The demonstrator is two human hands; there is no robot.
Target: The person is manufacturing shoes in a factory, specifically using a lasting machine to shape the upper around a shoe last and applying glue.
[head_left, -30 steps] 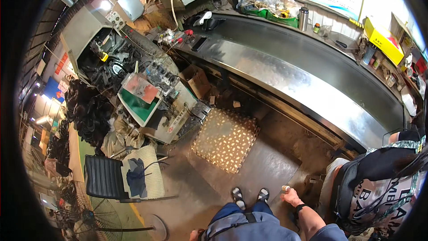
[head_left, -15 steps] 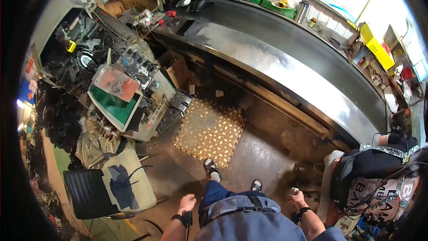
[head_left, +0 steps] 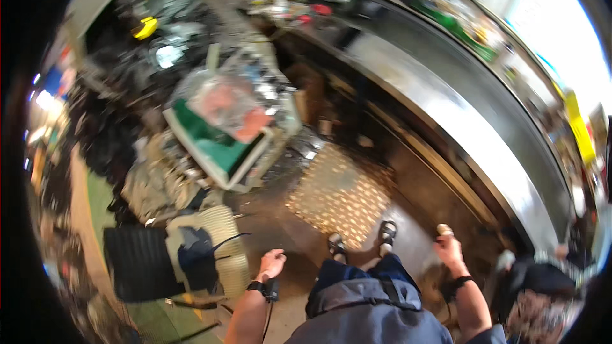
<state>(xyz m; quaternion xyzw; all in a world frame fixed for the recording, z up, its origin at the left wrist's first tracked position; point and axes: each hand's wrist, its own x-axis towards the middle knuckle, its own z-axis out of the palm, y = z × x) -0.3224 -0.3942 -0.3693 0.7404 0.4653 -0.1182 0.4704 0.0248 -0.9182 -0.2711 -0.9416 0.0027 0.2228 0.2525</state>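
Observation:
My left hand [head_left: 273,264] hangs beside my left thigh with its fingers loosely curled and nothing visible in it. The chair [head_left: 226,242] with dark gloves [head_left: 196,256] lying on its seat is nearest to it, but they do not touch. Out in front of my right hip, my right hand [head_left: 450,251] is closed around something small and pale [head_left: 444,230], too blurred to name. Just ahead of my sandalled feet lies a brown mat [head_left: 341,194] with a light pattern.
A machine bench at left carries a green-lined tray [head_left: 199,146] with a reddish sheet [head_left: 233,111] over it. A long metal trough [head_left: 440,114] runs across the far right, with a green container [head_left: 456,28] behind it. Another person [head_left: 542,286] is close at my right.
I have moved forward toward the mat, and both feet now show close to its near edge. My right hand has swung forward and up. The view has turned and blurred.

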